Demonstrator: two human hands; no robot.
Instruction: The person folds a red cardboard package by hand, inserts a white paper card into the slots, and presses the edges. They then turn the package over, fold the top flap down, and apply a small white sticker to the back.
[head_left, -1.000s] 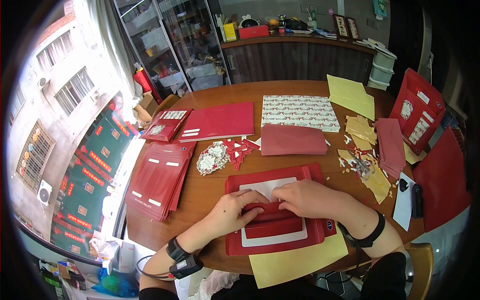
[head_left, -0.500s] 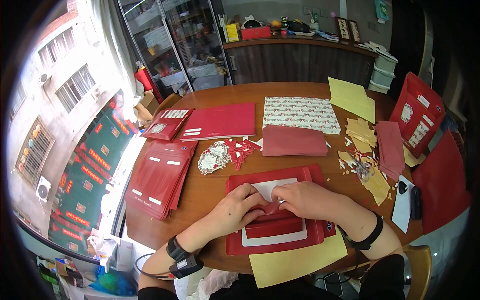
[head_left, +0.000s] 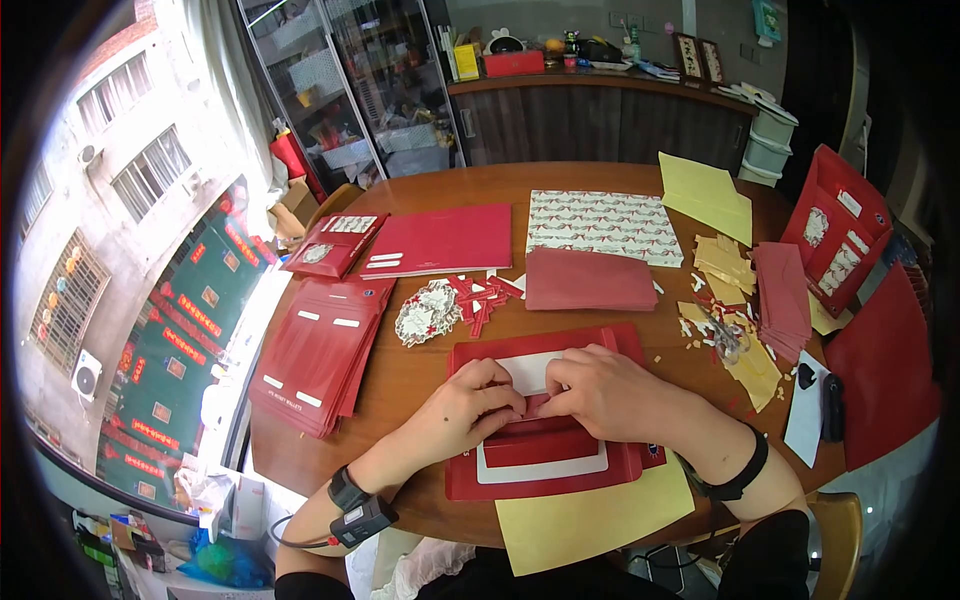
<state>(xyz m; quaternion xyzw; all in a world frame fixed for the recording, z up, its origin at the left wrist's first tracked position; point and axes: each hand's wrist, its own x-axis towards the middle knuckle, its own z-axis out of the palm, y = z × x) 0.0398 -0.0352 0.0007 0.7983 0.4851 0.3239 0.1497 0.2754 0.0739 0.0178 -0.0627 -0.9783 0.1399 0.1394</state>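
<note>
In the middle of the near table edge lies a red card sheet (head_left: 462, 485) with a white panel (head_left: 590, 468) on it. A folded red paper pocket (head_left: 545, 443) rests over the panel, its upper edge raised between my hands. My left hand (head_left: 472, 405) is closed, with thumb and fingertips pinching that edge from the left. Close beside it, my right hand (head_left: 598, 392) is bent over the same edge, thumb and fingers pressed together on it. Part of the pocket is hidden behind my fingers. A yellow sheet (head_left: 595, 520) sticks out under the card toward me.
Stacked red folders (head_left: 320, 355) are at left, near white cut-outs (head_left: 430, 312) and red strips (head_left: 482, 305). Red envelopes (head_left: 590, 280) lie beyond my hands, before a patterned sheet (head_left: 600, 225). Scissors (head_left: 728, 340) rest on yellow scraps (head_left: 750, 370) at right.
The red card has shifted slightly left and away from me. Both hands have moved a little with it, and my right hand's fingers have curled more steeply over the pocket's edge.
</note>
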